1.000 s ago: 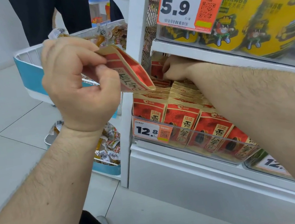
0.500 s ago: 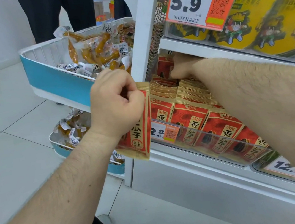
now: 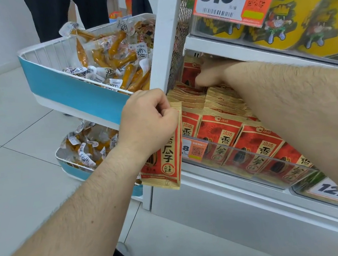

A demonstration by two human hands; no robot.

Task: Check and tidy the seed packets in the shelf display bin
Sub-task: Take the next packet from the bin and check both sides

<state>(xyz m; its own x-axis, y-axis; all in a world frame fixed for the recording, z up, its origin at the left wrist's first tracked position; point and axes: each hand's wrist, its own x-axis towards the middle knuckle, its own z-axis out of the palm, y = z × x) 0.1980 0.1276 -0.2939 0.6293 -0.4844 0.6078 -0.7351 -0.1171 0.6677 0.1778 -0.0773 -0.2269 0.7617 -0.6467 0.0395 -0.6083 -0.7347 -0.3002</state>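
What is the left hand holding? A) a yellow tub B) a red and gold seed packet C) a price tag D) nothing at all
B: the left hand grips a red and gold seed packet by its top edge, hanging in front of the shelf display bin, while the right hand reaches among the packets at the back of the bin.

Bright even light, soft shadows, warped edges
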